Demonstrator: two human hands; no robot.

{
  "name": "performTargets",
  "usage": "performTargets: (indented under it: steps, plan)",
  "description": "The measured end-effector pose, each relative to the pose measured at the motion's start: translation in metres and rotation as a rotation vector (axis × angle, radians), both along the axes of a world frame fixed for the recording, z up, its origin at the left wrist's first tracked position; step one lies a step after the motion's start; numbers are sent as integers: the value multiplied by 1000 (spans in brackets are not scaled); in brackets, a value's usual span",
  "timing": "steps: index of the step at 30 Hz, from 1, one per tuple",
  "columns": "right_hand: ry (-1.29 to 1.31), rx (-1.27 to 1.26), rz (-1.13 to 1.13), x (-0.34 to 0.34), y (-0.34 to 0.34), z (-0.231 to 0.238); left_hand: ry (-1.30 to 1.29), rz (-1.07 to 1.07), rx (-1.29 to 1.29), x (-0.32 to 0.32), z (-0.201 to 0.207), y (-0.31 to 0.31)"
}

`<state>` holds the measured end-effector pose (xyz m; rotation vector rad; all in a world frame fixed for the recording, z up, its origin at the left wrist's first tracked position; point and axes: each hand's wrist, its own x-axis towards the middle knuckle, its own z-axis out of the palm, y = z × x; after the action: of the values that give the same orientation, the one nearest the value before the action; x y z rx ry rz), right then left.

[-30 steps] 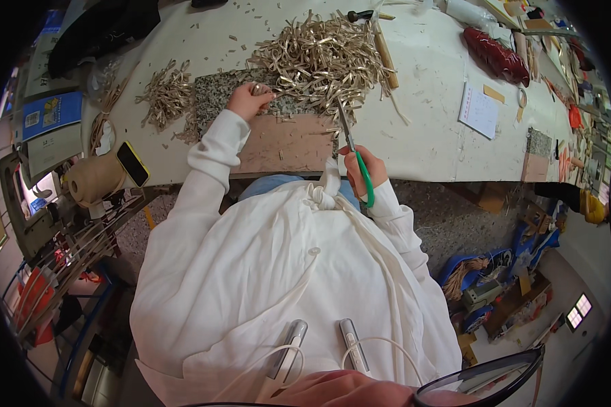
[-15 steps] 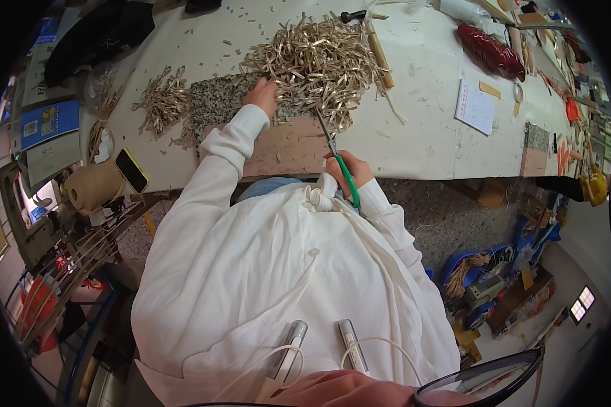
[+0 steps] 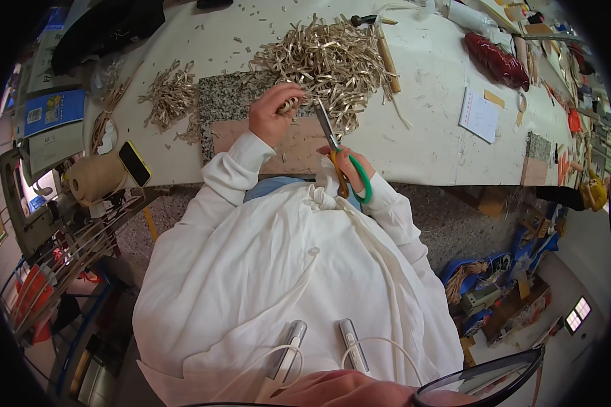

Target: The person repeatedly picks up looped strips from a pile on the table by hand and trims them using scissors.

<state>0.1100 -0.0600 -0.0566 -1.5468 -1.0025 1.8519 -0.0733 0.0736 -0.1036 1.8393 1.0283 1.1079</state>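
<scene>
My left hand [image 3: 276, 112] is closed on a thin gold strip, with coiled strip showing at its fingers. It is raised above a speckled grey stone slab [image 3: 225, 95] with a pinkish-brown board [image 3: 297, 150] along its near side. In my right hand [image 3: 354, 167] are scissors [image 3: 333, 142] with one green and one orange handle. Their blades point away from me, tips close to the fingers of my left hand. Just beyond lies a large heap of looped metallic gold strips [image 3: 329, 57]. A smaller heap of strips [image 3: 168, 98] sits left of the slab.
A hammer [image 3: 364, 20] lies beside the large heap, near a wooden rod [image 3: 387, 61]. To the right are a notepad [image 3: 478, 117] and a dark red wrapped bundle [image 3: 497, 61]. At left are a phone [image 3: 135, 163], a cord spool [image 3: 95, 182] and a sewing machine [image 3: 22, 210].
My left hand has lifted from the slab and moved right, toward the scissors, with a strip in it. The scissors have turned and their handles have spread apart.
</scene>
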Motion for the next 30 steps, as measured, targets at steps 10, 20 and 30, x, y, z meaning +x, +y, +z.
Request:
performTargets:
  steps: [10,20,30]
  plan:
    - [-53,-42,-108,6,0,26,-397,112,-247,16,19,-19]
    - [-345,181,-8,4,-2,16,-946,-141,-1231,14,54,-21]
    - [-211,339,-97,7,-5,22,-682,-62,-1397,1,41,-20]
